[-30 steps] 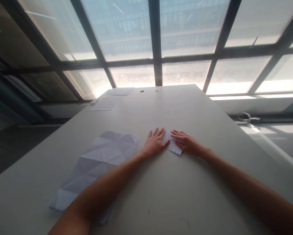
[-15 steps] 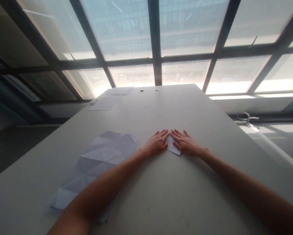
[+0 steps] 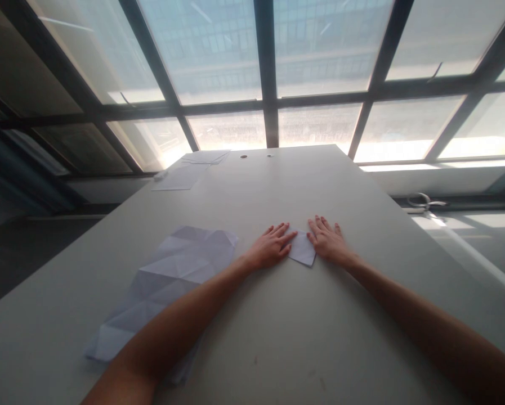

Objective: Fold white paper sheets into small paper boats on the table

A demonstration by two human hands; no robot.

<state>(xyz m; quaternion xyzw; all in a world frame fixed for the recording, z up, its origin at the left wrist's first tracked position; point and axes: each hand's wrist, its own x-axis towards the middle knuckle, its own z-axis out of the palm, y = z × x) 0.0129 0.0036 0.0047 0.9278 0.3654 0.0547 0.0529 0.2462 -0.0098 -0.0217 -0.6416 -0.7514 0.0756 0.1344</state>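
Note:
A small folded piece of white paper [image 3: 303, 249] lies flat on the white table between my two hands. My left hand [image 3: 272, 245] rests palm down on its left side, fingers apart, the fingertips over the paper's edge. On the other side, my right hand [image 3: 329, 242] lies with its fingers spread, its thumb side at the paper's right edge. To the left spreads a larger creased sheet of white paper [image 3: 180, 259], marked with a pattern of folds and partly hidden under my left forearm.
Flat white sheets [image 3: 180, 178] lie at the table's far left corner. Small round holes [image 3: 244, 157] show near the far edge of the table [image 3: 286, 185]. Tall framed windows stand behind it. A silvery curved object [image 3: 425, 201] is beyond the right edge.
My right hand has slid right and slightly away from me, its fingers spreading, so more of the folded paper shows. My left hand stays nearly in place, its index finger now reaching farther right.

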